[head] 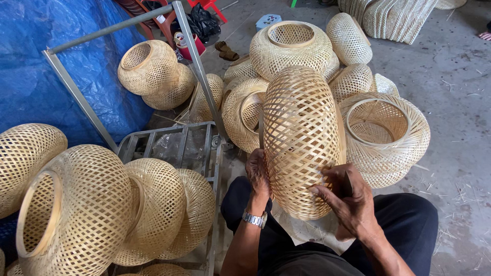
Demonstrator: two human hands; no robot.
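Observation:
A woven bamboo lampshade (300, 133) stands on edge on my lap, seen side-on, its lattice of pale strips bulging in the middle. My left hand (257, 174), with a metal wristwatch, presses flat against its lower left side. My right hand (348, 199) rests on its lower right side, fingers curled at the weave, with a small dark tool tucked between the fingers. Both hands grip the shade between them.
Several finished woven shades lie piled on the concrete floor behind, one with an open ring mouth (381, 130) to the right. More shades (82, 204) rest on a metal trolley (176, 138) at left. A blue tarp (56, 61) hangs at the far left.

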